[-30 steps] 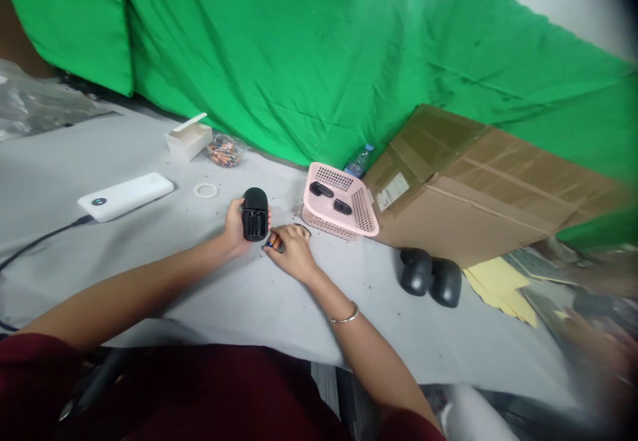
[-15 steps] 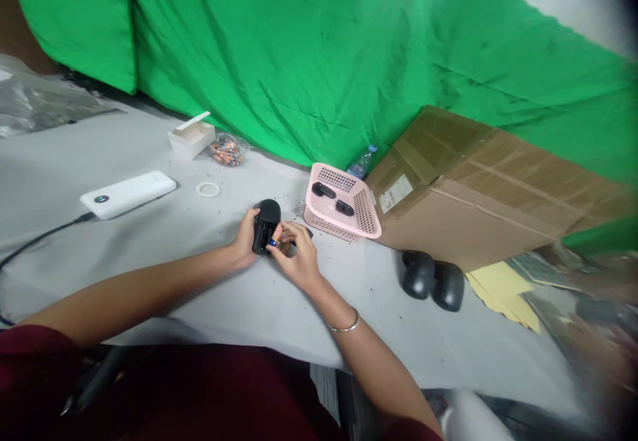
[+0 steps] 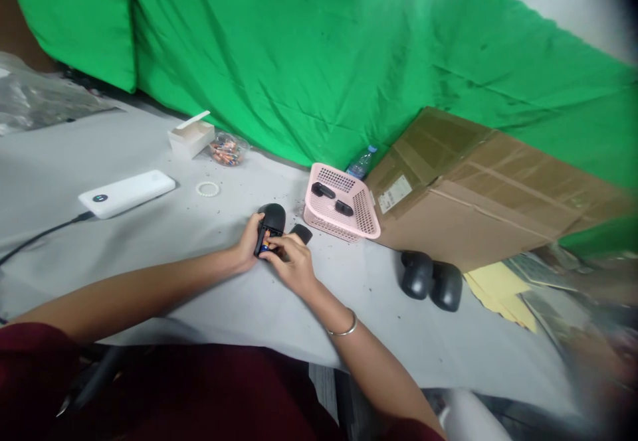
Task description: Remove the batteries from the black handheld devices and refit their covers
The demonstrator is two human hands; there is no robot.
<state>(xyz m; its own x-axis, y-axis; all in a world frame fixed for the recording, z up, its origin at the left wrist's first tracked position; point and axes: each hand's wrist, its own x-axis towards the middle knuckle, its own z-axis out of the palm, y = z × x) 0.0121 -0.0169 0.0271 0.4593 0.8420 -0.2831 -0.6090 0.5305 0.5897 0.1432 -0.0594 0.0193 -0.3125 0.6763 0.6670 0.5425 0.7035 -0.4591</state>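
My left hand (image 3: 248, 242) is closed round the left side of a black computer mouse (image 3: 273, 218), holding it tilted just above the table with its open battery bay facing me. Between the thumb and fingers of my right hand (image 3: 293, 262) is an orange and blue battery (image 3: 266, 242), lying at the bay with its blue end toward me. Whether it is fully seated I cannot tell. Behind my right fingers a loose black cover (image 3: 302, 233) rests on the table.
A pink basket (image 3: 343, 222) holds two black parts. Two black mice (image 3: 447, 286) lie near a cardboard box (image 3: 488, 208). At the back are a tub of batteries (image 3: 229, 149) and a white box (image 3: 192, 139). A power bank (image 3: 127, 193) and a white bracelet (image 3: 207, 189) lie left.
My right hand has brought the battery left and down into the mouse's open bay. The mouse has tilted slightly, and more of the loose black cover shows.
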